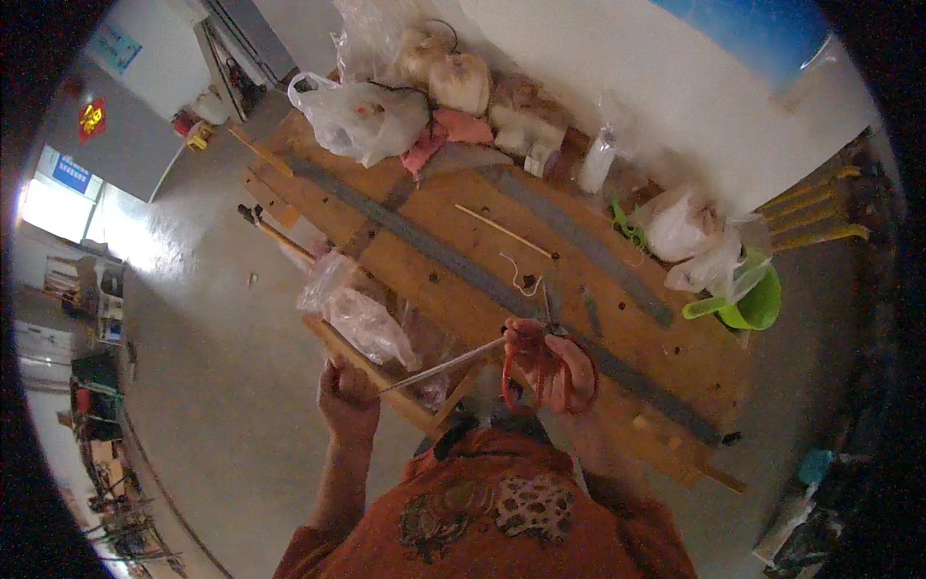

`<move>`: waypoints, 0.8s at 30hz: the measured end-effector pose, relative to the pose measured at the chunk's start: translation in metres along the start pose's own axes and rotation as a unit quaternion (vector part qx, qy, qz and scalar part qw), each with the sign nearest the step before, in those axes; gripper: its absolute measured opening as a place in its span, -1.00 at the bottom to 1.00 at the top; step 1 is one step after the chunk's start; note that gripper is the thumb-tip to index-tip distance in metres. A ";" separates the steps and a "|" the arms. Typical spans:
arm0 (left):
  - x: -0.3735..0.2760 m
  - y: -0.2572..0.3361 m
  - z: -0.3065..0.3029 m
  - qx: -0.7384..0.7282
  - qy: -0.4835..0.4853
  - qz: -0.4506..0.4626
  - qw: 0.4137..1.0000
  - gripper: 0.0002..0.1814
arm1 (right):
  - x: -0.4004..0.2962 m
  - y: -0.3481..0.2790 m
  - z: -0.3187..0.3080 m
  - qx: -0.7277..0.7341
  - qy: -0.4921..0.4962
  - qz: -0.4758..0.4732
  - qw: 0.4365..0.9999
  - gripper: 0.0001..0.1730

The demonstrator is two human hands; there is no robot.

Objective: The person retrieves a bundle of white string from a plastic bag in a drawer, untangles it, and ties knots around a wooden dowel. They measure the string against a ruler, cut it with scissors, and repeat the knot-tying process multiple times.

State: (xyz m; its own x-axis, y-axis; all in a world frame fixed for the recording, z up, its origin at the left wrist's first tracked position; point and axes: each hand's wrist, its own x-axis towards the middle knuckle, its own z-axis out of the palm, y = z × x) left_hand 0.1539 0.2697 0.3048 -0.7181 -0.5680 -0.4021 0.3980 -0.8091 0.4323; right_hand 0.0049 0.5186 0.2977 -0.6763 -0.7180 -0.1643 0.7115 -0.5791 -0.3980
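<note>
My right hand [546, 362] is closed round a pair of red-handled scissors [591, 376], whose blades point away from me over the wooden table [463, 282]. A pale cord [445, 365] runs taut from this hand to my left hand [349, 391], which grips its other end beside an open drawer. A short loose piece of white string [517, 279] lies curled on the table just beyond the scissors. Farther off, a thin wooden stick [505, 231] rests on the tabletop.
Plastic bags [365, 322] fill the open drawer [369, 376]. Along the wall side stand a white plastic bag [362, 119], a pink cloth [459, 130], a clear bottle [598, 163] and a green plastic scoop [759, 297]. Dark strips cross the tabletop.
</note>
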 end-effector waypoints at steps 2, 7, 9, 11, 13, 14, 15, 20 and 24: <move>0.003 0.011 -0.018 0.003 -0.012 -0.026 1.000 -0.78 | -0.004 0.001 0.010 -0.049 0.001 -0.034 0.998 -0.52; 0.010 0.025 -0.071 0.178 -0.099 -0.082 0.976 -0.85 | -0.019 0.014 0.060 -0.188 -0.007 -0.057 0.980 -0.52; 0.016 0.024 -0.072 0.515 -0.043 -0.067 0.853 -0.78 | -0.022 0.024 0.071 -0.205 -0.033 -0.030 0.978 -0.52; 0.007 0.026 -0.055 0.806 -0.143 0.150 0.555 -0.63 | -0.023 0.037 0.080 -0.218 -0.068 -0.002 0.974 -0.52; -0.004 0.034 -0.020 0.756 -0.216 0.237 0.571 -0.55 | -0.018 0.053 0.094 -0.225 -0.121 0.026 0.966 -0.51; -0.012 0.031 -0.012 0.619 -0.293 0.134 0.716 -0.52 | -0.018 0.060 0.101 -0.240 -0.108 0.043 0.964 -0.51; -0.020 0.029 -0.003 0.450 -0.353 0.030 0.820 -0.48 | -0.018 0.068 0.108 -0.250 -0.099 0.059 0.961 -0.51; -0.024 0.020 0.011 0.333 -0.435 -0.145 0.824 -0.35 | -0.027 0.088 0.098 -0.294 -0.039 0.099 0.950 -0.56; -0.023 0.029 -0.008 0.450 -0.409 -0.060 0.791 -0.60 | -0.025 0.094 0.109 -0.341 -0.008 0.060 0.938 -0.60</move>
State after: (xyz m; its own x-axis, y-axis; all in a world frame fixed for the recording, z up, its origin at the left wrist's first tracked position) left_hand 0.1866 0.2584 0.3208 -0.9958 0.0907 0.0150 -0.0040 -0.2054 0.9787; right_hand 0.1099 0.4398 0.3628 -0.5926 -0.7713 -0.2324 0.4906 -0.1168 -0.8635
